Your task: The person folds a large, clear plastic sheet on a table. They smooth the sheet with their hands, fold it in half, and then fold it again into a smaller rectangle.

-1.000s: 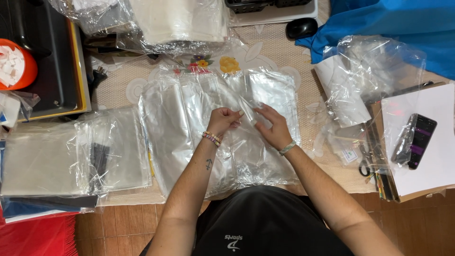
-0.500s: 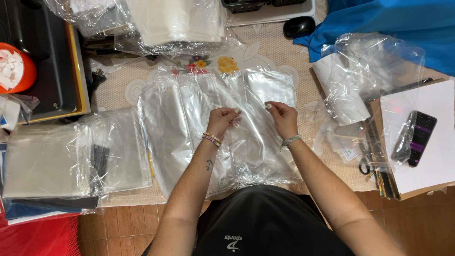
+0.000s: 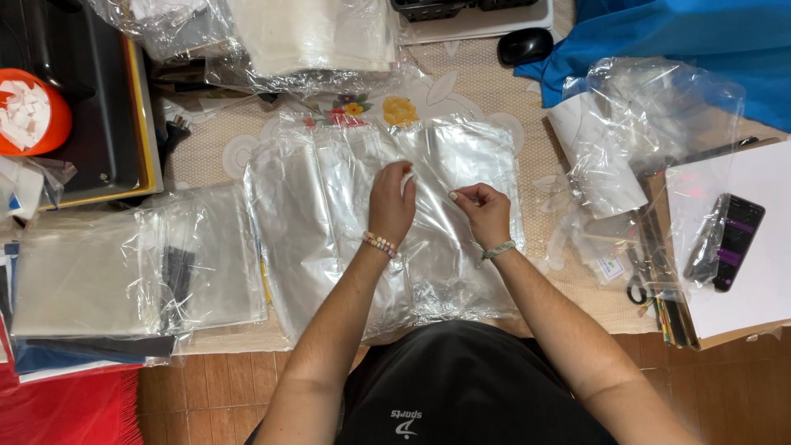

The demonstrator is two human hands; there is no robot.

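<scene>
Sprawling across the middle of the tabletop [image 3: 535, 107], a wide stack of clear plastic bags [image 3: 321, 222] takes up most of the space in front of the person. To its left lies a second, flatter pile of clear sleeves [image 3: 124, 264], and far left sits a dark tray with a yellow edge [image 3: 115, 107]. Blue cloth [image 3: 684, 41] fills the far right corner, with crumpled plastic wrap [image 3: 643, 124] just below it. On the right, a white sheet [image 3: 758, 247] carries a dark phone [image 3: 736, 241]. Both hands rest on the central stack: the left hand [image 3: 390, 202] has its fingers curled shut, pinching a fold of the top bag, and the right hand [image 3: 486, 213], just beside it, has its fingers closed on the same film. A black mouse [image 3: 525, 45] sits at the far edge.
</scene>
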